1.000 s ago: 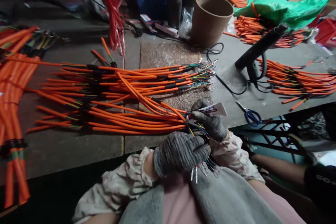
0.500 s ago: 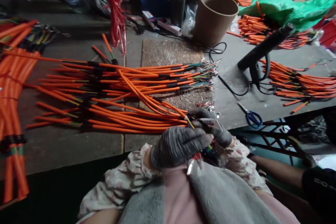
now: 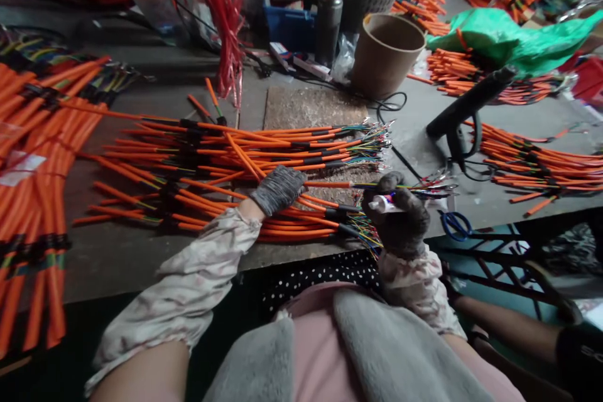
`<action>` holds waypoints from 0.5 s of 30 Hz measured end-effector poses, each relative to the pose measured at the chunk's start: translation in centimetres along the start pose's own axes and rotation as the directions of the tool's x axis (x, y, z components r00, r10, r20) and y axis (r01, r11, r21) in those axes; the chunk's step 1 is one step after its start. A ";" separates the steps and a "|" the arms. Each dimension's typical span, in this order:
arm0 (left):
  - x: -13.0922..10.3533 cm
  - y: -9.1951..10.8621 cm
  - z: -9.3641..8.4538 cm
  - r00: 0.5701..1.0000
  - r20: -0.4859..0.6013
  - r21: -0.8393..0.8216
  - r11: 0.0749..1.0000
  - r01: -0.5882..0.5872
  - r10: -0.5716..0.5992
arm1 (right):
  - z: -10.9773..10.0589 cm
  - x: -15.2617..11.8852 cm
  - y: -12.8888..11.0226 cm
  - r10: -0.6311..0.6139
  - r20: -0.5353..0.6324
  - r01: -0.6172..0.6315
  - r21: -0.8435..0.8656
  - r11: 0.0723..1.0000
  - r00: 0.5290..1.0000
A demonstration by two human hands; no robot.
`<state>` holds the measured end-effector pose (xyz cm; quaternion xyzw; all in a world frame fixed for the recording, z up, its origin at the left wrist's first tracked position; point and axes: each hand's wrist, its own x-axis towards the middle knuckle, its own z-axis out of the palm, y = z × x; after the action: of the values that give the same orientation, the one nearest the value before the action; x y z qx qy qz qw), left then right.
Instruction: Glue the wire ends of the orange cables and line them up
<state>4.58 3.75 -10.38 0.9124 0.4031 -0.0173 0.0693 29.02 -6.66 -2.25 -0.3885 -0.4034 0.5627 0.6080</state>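
My left hand (image 3: 280, 190), in a grey knit glove, is closed round orange cables (image 3: 327, 184) above the front of the bundle. Their stripped coloured wires (image 3: 426, 188) run right past my right hand (image 3: 400, 217), also gloved. Curled in that hand is a small white piece with blue and red print (image 3: 384, 203); its kind is not clear. Whether the right fingers also grip the wires is hidden. Below lie more orange cables (image 3: 282, 232), joined by black sleeves, with loose wire ends (image 3: 362, 229) at the right. Another cable bundle (image 3: 282, 138) lies behind on a worn board (image 3: 311, 107).
Blue-handled scissors (image 3: 455, 225) lie at the right edge near a black corded tool (image 3: 471, 103). Behind stand a brown bucket (image 3: 389, 59) and a dark bottle (image 3: 329, 19). Orange cable piles lie left (image 3: 32, 113) and right (image 3: 546, 157). Another person's arm (image 3: 509, 320) is at the right.
My left hand has moved left and away from my body, onto the cables. The right hand has shifted slightly right. The held cables now stretch straight to the right, and the view has tilted up.
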 end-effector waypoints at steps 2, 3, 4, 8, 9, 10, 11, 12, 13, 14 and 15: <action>0.2 1.0 1.0 0.995 -0.080 -0.054 0.997 0.052 -0.056 | -0.6 0.4 -0.3 0.008 -0.010 -0.007 0.045 0.999 1.000; 0.3 1.6 1.4 0.989 -0.121 -0.102 0.992 0.076 -0.088 | -0.9 0.5 -0.3 0.019 -0.008 -0.018 0.068 0.998 1.000; 0.6 2.2 1.7 0.981 -0.158 -0.163 0.983 0.082 -0.108 | -1.1 0.5 -0.3 0.027 -0.008 -0.026 0.088 0.996 1.000; 2.0 5.1 1.5 0.931 -0.364 -0.446 0.885 -0.135 -0.042 | -1.7 0.4 -0.2 0.060 0.022 -0.063 0.137 0.989 0.998; 2.3 5.6 1.2 0.905 -0.425 -0.511 0.826 -0.238 -0.002 | -1.8 0.4 -0.2 0.075 0.036 -0.080 0.149 0.986 0.997; 2.4 5.7 1.1 0.879 -0.475 -0.564 0.754 -0.336 0.036 | -1.9 0.3 -0.3 0.094 0.046 -0.100 0.160 0.982 0.995; 2.4 5.6 0.9 0.858 -0.510 -0.604 0.684 -0.410 0.064 | -2.0 0.2 -0.3 0.114 0.049 -0.120 0.169 0.978 0.992; 2.3 5.3 0.9 0.851 -0.519 -0.633 0.631 -0.448 0.084 | -2.2 0.2 -0.3 0.128 0.043 -0.134 0.180 0.975 0.991; 2.1 4.8 0.8 0.859 -0.504 -0.656 0.606 -0.450 0.092 | -2.3 0.1 -0.2 0.142 0.035 -0.146 0.191 0.971 0.989; 1.9 4.4 0.8 0.875 -0.475 -0.671 0.607 -0.426 0.089 | -2.4 0.1 -0.2 0.160 0.027 -0.163 0.203 0.966 0.987; 1.8 4.1 0.8 0.894 -0.440 -0.680 0.621 -0.389 0.079 | -2.5 0.1 -0.1 0.183 0.016 -0.182 0.211 0.960 0.983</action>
<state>8.83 2.25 -10.92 0.8316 0.2537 0.3319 0.3659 31.37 -6.59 -3.05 -0.3582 -0.3027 0.6553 0.5922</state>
